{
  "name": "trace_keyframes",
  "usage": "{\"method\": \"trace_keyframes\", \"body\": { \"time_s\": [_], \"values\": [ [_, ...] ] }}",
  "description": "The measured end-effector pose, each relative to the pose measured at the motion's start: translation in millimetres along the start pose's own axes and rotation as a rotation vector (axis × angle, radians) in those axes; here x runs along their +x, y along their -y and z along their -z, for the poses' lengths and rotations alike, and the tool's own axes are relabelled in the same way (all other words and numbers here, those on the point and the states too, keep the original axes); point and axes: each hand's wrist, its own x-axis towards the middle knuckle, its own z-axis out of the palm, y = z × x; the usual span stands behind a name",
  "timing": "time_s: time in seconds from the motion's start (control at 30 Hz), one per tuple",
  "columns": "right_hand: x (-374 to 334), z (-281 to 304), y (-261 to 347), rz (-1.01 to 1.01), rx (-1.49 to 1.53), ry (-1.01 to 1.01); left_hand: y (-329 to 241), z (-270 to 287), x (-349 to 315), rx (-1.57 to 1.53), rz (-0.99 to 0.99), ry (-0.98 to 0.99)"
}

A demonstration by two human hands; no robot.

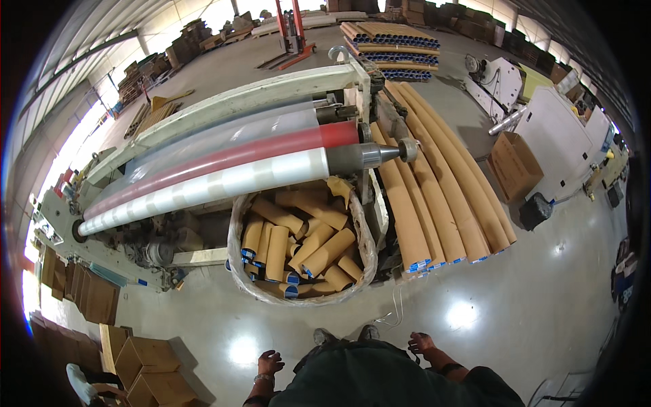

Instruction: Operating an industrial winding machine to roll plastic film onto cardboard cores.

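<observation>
Cardboard tubes [298, 247] fill a sack [366, 251] ahead; both hands, left [270, 363] and right [420, 342], hang empty, fingers loosely spread.

**Short cardboard cores heaped in a round sack**

A round, open-topped bulk sack of pale woven plastic [239, 234] stands on the grey concrete floor directly ahead of the person, tucked under the near end of the long rollers. Its rim sags outward and shows a wrinkled, translucent edge. Inside lies a loose heap of short brown cardboard tube cores [298, 247], thick-walled and cylindrical, lying and leaning at mixed angles, most tilted with one end up. Several carry blue plastic end caps, seen mainly along the sack's lower front edge. The heap fills the sack to about rim height, and the cores touch one another throughout.
</observation>
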Motion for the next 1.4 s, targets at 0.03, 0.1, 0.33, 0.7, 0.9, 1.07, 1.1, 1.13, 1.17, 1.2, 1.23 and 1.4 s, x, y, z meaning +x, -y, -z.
{"method": "trace_keyframes", "body": {
  "time_s": [0.03, 0.1, 0.33, 0.7, 0.9, 1.07, 1.1, 1.13, 1.17, 1.2, 1.23, 1.4],
  "values": [
    [-1.4, -0.3, 1.9, 0.0, -0.009, 0.003, 6.3, 4.9, 1.8, 0.393, -0.224, 0.035],
    [-7.0, -0.5, 4.5, -0.003, 0.012, 0.004, 16.6, 8.2, 4.8, 0.784, -0.445, 0.07],
    [-6.3, 2.4, 12.8, 0.021, -0.002, -0.012, 28.7, 2.3, 4.5, 0.838, -0.374, 0.04],
    [0.4, 2.4, 9.8, 0.037, -0.01, -0.008, -7.3, -14.8, 2.4, -0.158, 0.303, -0.027],
    [-0.7, -2.5, 10.9, 0.019, 0.004, 0.023, 13.4, -1.2, 11.0, 0.278, 0.036, 0.098],
    [-2.1, -3.9, 7.5, 0.003, 0.014, -0.009, -31.4, -16.1, 2.7, -0.271, 0.328, -0.024],
    [-4.5, -5.8, 11.1, 0.002, 0.003, -0.01, -25.7, -12.6, 3.4, -0.27, 0.327, -0.027],
    [-5.5, -8.0, 14.5, 0.004, -0.001, -0.002, -4.3, -5.9, 8.0, 0.008, 0.095, 0.034],
    [-6.0, -7.6, 15.1, 0.017, -0.004, 0.003, 8.3, -3.2, 13.0, 0.29, -0.139, 0.104],
    [-6.6, -5.7, 13.3, 0.027, -0.004, 0.002, 8.6, -5.9, 15.3, 0.294, -0.14, 0.112],
    [-5.5, -3.7, 10.2, 0.025, 0.003, -0.004, 9.2, -10.3, 17.3, 0.137, -0.065, 0.079],
    [5.3, -7.0, 10.8, 0.046, -0.024, 0.041, 59.4, 6.8, 29.9, 0.081, -0.117, 0.065]
  ]
}}
